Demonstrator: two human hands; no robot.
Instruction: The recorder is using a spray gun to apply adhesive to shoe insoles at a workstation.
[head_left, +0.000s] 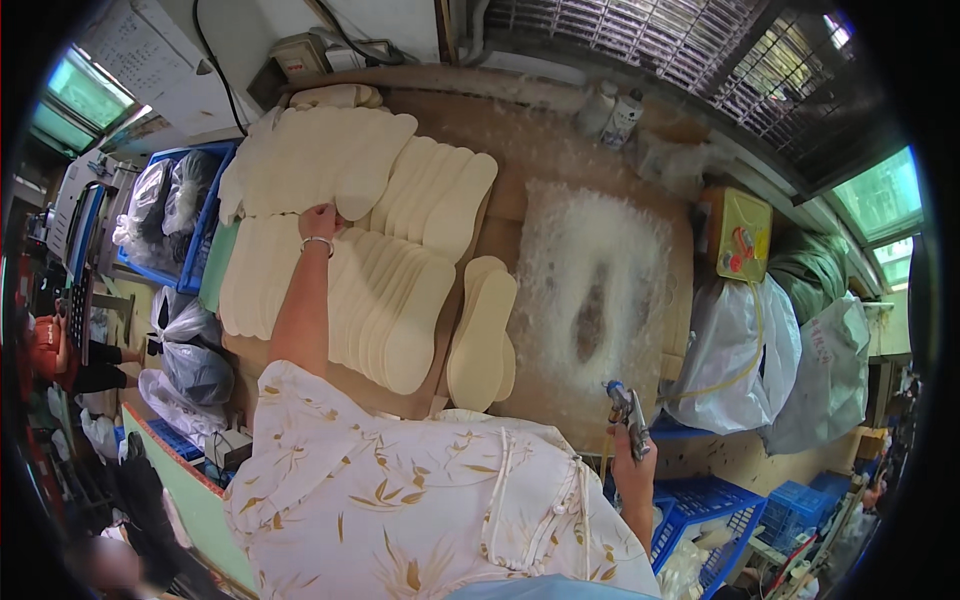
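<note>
Overlapping rows of cream shoe insoles (400, 320) cover the left and middle of the brown board. My left hand (319, 224), a bracelet at its wrist, reaches over the near row. Its fingers are closed at the edge of an insole (345, 165) in the far row. In my right hand (632, 455), low on the right, is a metal spray gun (628, 412) with a blue part at its top. The gun's front points toward a white, fibrous overspray patch (625, 245) with a bare, insole-shaped middle. Between the rows and this patch lie a few separate insoles (480, 335).
Behind the patch stand a spray can (622, 118) and a pale bottle (597, 108). A yellow container (744, 235) and filled white bags (740, 350) flank the board's right side. Blue crates (705, 520) sit lower right; another blue crate (190, 265) holds plastic-wrapped goods at left.
</note>
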